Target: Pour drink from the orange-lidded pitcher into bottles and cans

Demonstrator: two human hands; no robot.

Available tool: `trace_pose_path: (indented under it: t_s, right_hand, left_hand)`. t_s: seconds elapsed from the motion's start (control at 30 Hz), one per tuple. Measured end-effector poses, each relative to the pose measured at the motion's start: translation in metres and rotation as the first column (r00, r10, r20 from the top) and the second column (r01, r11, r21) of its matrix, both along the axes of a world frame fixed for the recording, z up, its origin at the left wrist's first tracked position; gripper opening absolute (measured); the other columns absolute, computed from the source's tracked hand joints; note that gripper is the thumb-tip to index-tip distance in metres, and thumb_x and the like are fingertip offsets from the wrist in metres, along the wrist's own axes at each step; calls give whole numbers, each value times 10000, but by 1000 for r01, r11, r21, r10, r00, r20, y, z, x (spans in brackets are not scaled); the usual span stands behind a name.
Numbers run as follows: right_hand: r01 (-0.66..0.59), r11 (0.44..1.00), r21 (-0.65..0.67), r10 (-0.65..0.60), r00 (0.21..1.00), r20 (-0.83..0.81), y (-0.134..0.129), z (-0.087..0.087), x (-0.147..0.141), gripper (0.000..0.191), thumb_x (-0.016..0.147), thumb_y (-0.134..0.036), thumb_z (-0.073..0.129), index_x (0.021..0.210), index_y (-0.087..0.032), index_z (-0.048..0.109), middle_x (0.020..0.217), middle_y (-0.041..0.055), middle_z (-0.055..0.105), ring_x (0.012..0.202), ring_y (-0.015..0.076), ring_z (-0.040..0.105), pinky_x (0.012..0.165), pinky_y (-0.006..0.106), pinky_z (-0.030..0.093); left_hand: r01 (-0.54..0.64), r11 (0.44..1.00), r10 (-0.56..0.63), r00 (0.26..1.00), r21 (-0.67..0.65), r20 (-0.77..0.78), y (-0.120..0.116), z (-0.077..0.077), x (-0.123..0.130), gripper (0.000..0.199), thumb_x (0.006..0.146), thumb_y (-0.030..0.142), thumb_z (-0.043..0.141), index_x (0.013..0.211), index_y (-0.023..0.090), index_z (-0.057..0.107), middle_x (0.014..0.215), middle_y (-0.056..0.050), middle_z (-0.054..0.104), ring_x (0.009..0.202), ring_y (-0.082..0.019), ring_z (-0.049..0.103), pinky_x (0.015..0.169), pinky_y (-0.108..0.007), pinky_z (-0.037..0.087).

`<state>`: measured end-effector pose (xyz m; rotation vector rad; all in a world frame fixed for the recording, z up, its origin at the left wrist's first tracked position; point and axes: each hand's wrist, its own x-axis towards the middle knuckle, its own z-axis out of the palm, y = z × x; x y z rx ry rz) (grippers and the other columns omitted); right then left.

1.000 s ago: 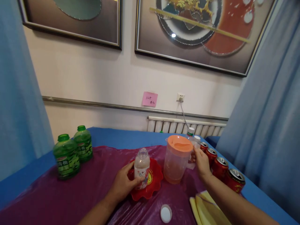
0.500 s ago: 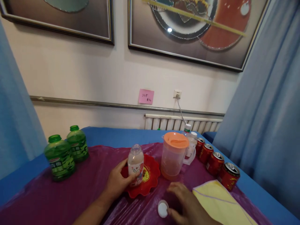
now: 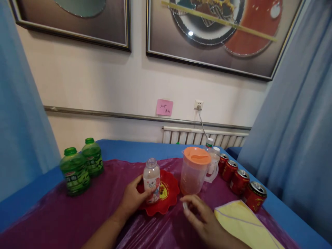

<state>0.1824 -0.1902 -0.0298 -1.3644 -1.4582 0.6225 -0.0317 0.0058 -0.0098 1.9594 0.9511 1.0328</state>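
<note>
– Currently, what is the left grip doing?
– It is grasping a clear bottle, the thumb lying across the printed label. The bottle is standing upright, mouth uncovered, over the left part of a red plate; its base contact is not showing clearly.
– And the right grip?
– It is pinching a small white cap between thumb and fingers, and is hovering just in front of the orange-lidded pitcher.
– What is flanking these on the bench?
– Two green bottles are standing at left; four red cans are lining the right side.
</note>
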Motion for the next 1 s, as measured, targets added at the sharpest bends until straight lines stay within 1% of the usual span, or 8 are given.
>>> trace_pose_path:
  t_s: [0.07,0.13,0.27,0.43,0.57,0.67,0.8,1.0]
  right_hand:
    - [49,999,10,-45,964,-261,10,7,-1,263,942,-459,590,1089,-241,607,879,14,628,796,167,592,714,271,468]
    - [73,997,30,-52,898,-437,24,11,-3,330,860,-503,697,1000,-233,568,843,1,637,759,159,588,693,264,463]
    - [126,984,123,-38,834,-550,53,22,-15,408,765,-503,790,897,-240,506,874,10,674,781,169,620,719,282,493]
    - [192,931,311,-7,860,-510,85,54,-35,366,800,-430,772,853,-240,463,1000,39,696,891,180,649,833,324,509]
    - [185,907,377,-14,911,-413,105,69,-44,307,817,-412,753,878,-227,515,1053,57,707,969,195,651,899,346,495]
    - [128,924,361,12,932,-361,111,62,-45,260,834,-384,737,960,-220,579,1088,59,713,1007,203,653,925,352,492]
    - [76,938,338,32,952,-303,106,47,-40,269,851,-340,717,1075,-220,629,1114,57,716,1046,215,658,933,348,503]
    - [81,917,390,40,955,-294,95,42,-37,268,866,-315,710,1108,-234,627,1230,77,694,1151,231,638,1005,372,488]
  left_hand:
    - [7,999,-7,1000,-36,14,1,-1,-1,592,643,504,780,1115,160,679,1093,-105,783,983,-310,740,898,-422,593]
    - [10,998,-8,1000,-57,26,1,-2,-1,586,650,503,779,1110,154,678,1077,-103,786,979,-305,740,898,-414,592]
    - [14,999,-14,1000,-48,17,-1,-3,-3,569,678,476,773,1139,158,672,1106,-100,780,1004,-300,734,912,-416,587]
    - [4,995,-1,999,100,-36,-3,-7,-5,664,662,408,788,1270,188,637,1252,-119,724,1137,-326,679,1029,-494,518]
    - [76,991,-68,995,112,-73,-7,-8,-4,665,676,403,795,1298,230,633,1282,-115,708,1177,-320,657,1043,-477,509]
    - [117,985,-102,987,126,-121,-11,-7,-4,633,696,387,790,1296,252,638,1301,-111,695,1192,-319,643,1046,-468,505]
    - [150,978,-130,982,146,-140,-16,-6,-3,640,678,323,788,1299,294,634,1297,-81,695,1171,-311,652,1024,-450,519]
    - [165,969,-139,979,184,-146,-21,1,-3,610,698,435,807,1275,323,640,1266,-70,704,1130,-302,664,994,-438,529]
